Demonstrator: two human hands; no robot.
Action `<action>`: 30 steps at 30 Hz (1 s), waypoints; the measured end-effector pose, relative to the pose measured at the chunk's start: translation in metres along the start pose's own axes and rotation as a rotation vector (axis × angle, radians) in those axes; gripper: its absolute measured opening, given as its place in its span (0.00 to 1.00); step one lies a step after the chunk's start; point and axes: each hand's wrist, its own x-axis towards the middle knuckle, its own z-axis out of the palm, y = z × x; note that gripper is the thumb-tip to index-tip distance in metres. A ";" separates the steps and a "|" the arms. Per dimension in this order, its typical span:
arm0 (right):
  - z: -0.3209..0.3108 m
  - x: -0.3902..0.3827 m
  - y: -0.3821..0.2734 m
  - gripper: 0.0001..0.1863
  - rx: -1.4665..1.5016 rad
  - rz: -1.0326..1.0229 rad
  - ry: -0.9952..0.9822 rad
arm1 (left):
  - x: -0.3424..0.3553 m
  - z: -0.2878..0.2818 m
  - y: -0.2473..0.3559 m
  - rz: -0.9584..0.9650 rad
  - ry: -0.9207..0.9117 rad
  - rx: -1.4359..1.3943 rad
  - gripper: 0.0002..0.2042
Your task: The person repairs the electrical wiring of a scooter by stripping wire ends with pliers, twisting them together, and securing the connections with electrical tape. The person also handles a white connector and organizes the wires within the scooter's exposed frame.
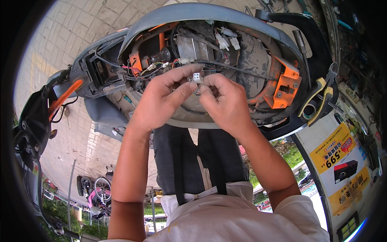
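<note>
A small white plug connector [197, 77] with square holes in its face sits between my two hands, above the opened body of a scooter [201, 16]. Thumb and bent fingers of my left hand [163, 94] close on the connector from its left side. My right hand [224, 99] is closed in a pinch just right of it; what lies between those fingertips is too small to make out, though a bit of thin wire shows below them. Behind my hands run black cables [234, 69] and a ribbed metal controller box [193, 49].
More white connectors [222, 41] hang at the back of the opening. An orange metal bracket [286, 84] stands at the right. Yellow-handled pliers [322, 97] rest at the scooter's right end, near a table with a printed sheet [338, 161]. The handlebar [36, 121] is at far left.
</note>
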 end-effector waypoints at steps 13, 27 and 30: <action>-0.013 0.024 -0.011 0.08 0.177 0.288 -0.058 | 0.028 -0.019 0.002 0.295 -0.046 0.235 0.20; -0.014 0.028 -0.006 0.10 0.516 0.518 -0.035 | 0.022 0.007 -0.025 0.562 0.152 0.894 0.10; -0.014 0.027 -0.008 0.10 0.477 0.484 -0.028 | 0.022 0.009 -0.026 0.595 0.194 0.915 0.09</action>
